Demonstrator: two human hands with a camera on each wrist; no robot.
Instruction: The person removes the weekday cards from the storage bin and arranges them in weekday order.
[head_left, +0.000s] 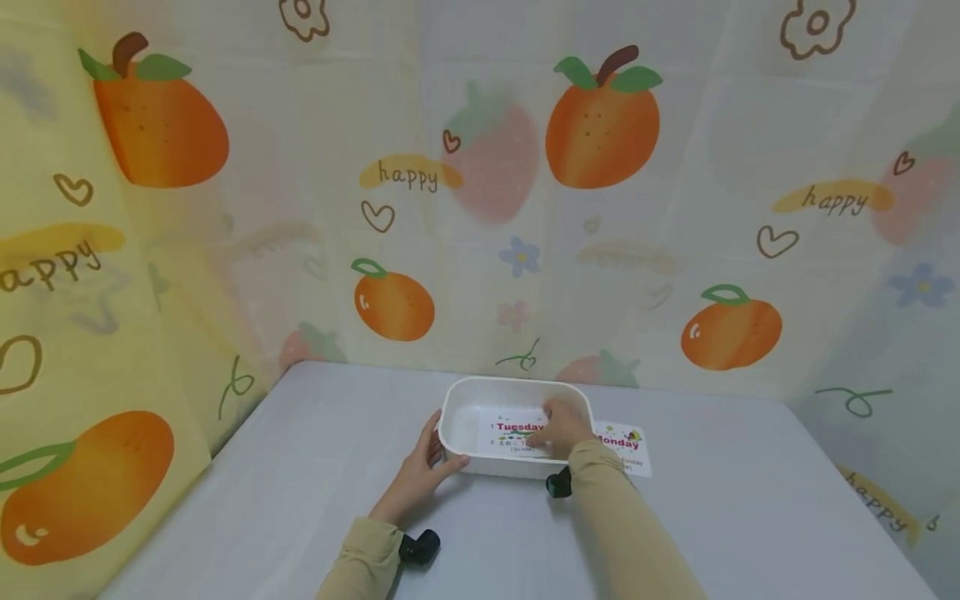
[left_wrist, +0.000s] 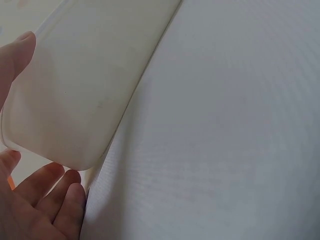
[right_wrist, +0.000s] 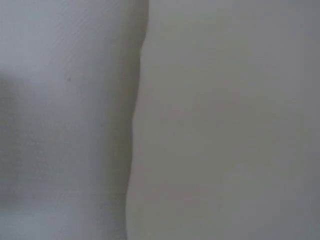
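A white rectangular tub [head_left: 517,467] with rounded corners stands on the table in the head view. My left hand [head_left: 422,467] grips its left end, thumb on the near wall and fingers around the end. The left wrist view shows that thumb and the fingers [left_wrist: 52,192] close against the tub's wall [left_wrist: 85,75]. Inside the tub lies a white card [head_left: 510,429] printed "Tuesday". My right hand [head_left: 566,429] reaches over the near wall into the tub, thumb over the card's right part. I cannot tell whether it pinches the card. The right wrist view shows only blurred pale surfaces.
A second card [head_left: 633,450] printed "Monday" lies on the table at the tub's right end, partly hidden by it. The table [head_left: 300,467] has a pale cover. A patterned curtain [head_left: 480,292] hangs behind the far edge and along both sides.
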